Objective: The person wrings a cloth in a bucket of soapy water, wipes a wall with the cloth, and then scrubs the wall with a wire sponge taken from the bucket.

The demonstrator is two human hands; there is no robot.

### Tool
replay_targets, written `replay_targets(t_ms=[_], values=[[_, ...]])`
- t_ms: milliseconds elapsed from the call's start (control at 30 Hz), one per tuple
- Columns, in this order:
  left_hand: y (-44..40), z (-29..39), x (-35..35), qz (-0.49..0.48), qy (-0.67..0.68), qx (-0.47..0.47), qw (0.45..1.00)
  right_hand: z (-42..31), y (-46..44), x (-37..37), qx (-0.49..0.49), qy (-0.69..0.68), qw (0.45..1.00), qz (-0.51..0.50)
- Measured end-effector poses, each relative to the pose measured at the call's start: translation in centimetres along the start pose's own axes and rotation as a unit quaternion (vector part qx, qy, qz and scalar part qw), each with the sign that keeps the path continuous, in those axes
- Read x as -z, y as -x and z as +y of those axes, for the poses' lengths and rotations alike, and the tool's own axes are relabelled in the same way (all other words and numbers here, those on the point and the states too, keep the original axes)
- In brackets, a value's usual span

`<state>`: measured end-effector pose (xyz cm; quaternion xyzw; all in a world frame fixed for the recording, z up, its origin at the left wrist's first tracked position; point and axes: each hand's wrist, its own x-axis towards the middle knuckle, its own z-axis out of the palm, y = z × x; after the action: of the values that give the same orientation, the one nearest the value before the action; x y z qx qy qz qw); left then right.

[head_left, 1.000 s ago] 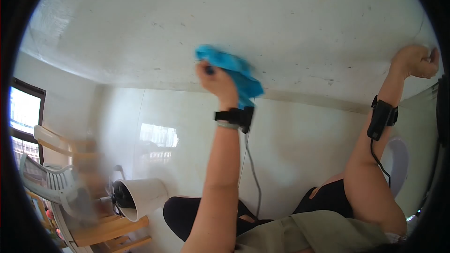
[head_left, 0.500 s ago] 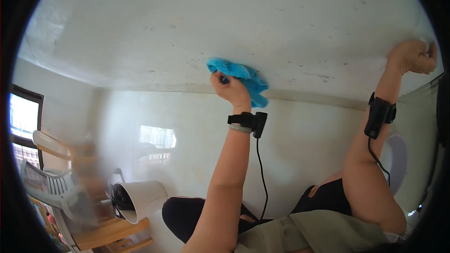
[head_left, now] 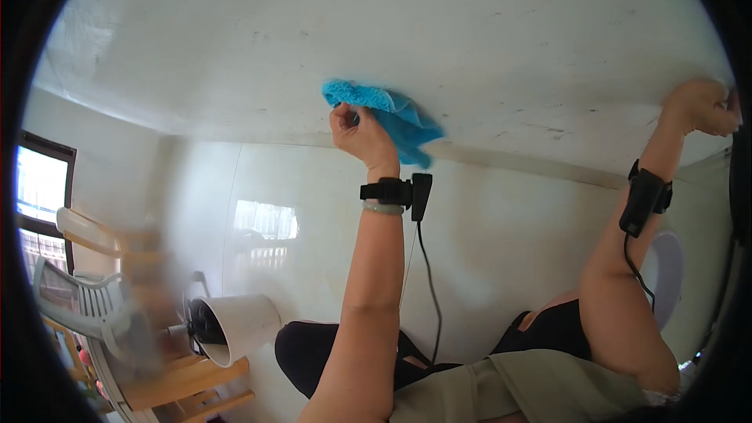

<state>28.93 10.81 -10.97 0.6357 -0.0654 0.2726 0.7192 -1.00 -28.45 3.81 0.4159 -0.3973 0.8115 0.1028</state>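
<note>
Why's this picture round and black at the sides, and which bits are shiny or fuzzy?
Head view: the black curved border suggests a very wide lens; head view: white glare shines on the floor; head view: the patch just right of the grey chair is smeary, while the blue cloth in the left hand has a clear fluffy edge.

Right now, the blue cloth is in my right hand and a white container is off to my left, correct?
Not quite: the head view shows the blue cloth in your left hand, not your right hand. The white container is indeed off to your left.
</note>
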Motion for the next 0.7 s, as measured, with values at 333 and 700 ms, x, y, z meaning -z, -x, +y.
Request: replay_targets(t_ms=[333, 700], values=[[-4.6, -5.5, 0.4, 0.115, -0.066, 0.210, 0.969, 3.3, 0.3, -1.5, -0.023, 0.009, 0.999, 0.035], [10.8, -3.4, -3.1, -0.062, -0.047, 0.088, 0.993, -2.2, 2.3, 0.0, 0.025, -0.091, 0.995, 0.014]])
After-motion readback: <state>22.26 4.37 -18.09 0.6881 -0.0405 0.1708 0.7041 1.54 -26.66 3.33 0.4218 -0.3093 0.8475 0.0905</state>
